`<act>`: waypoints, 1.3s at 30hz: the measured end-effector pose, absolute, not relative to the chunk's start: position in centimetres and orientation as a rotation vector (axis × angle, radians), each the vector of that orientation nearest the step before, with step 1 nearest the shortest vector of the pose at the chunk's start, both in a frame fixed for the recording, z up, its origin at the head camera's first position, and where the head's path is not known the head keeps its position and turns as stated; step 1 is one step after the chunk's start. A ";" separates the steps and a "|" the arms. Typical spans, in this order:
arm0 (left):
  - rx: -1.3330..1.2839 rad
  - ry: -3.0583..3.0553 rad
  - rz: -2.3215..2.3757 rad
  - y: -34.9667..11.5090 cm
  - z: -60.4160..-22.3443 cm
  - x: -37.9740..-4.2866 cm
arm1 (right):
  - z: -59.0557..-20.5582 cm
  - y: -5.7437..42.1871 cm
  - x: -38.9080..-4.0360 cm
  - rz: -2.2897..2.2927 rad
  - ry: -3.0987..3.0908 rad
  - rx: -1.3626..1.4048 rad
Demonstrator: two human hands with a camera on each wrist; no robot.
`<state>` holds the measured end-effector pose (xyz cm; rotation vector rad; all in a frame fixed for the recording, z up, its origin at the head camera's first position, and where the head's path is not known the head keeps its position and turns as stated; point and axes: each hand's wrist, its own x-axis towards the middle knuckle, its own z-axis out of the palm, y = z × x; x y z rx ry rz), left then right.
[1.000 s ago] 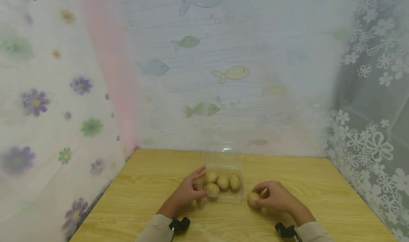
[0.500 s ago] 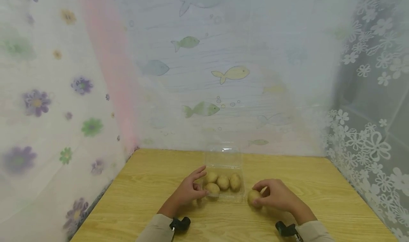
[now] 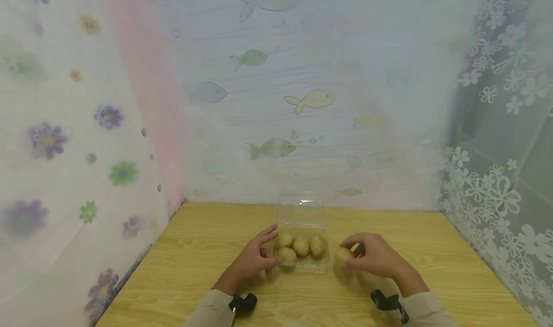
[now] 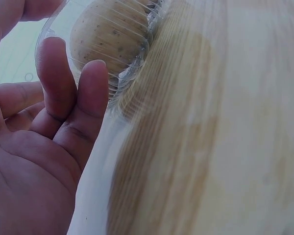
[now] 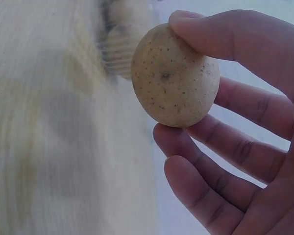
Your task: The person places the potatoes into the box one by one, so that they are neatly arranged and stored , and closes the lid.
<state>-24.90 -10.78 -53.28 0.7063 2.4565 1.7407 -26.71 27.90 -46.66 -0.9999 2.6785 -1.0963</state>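
At the bottom of the head view two beige sleeves (image 3: 207, 312) come in from the lower edge, each with a small black camera mount (image 3: 243, 302) at the wrist. They rest over a light wooden counter (image 3: 181, 269) that fills the lower third of the frame.

Right of centre, the right hand (image 3: 376, 257) has its grip closed on a small tan potato (image 3: 343, 255), pinched between thumb and fingertips and lifted just off the counter, close beside the right wall of a clear plastic box (image 3: 302, 236). The right wrist view shows that potato (image 5: 175, 76) speckled with fine dots, the thumb on top and a finger under it, the other fingers (image 5: 225, 152) loosely spread below.

Left of centre, the left hand (image 3: 252, 257) lies against the near left corner of the box, its grip open, fingers gently bent and touching the plastic. In the left wrist view the fingertips (image 4: 93, 81) press the ribbed clear wall, with a potato behind it.

Inside the box sit four potatoes (image 3: 301, 246): one at the near left, three in a row behind it. The box's clear lid (image 3: 301, 207) stands raised at the back.

Farthest off, sheer curtains close in the scene: flowers at left (image 3: 47, 137), fish in the middle (image 3: 313, 99), white blossoms at right (image 3: 497, 192)
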 end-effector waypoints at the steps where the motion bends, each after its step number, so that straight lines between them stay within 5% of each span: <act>1: 0.709 2.455 1.742 -10.8 -53.3 -24.9 | -46.6 27.9 -26.7 -1.089 2.687 -1.004; 39: 0.718 2.443 1.757 -10.8 -53.5 -25.0 | -44.1 23.8 -27.0 -1.165 2.765 -1.033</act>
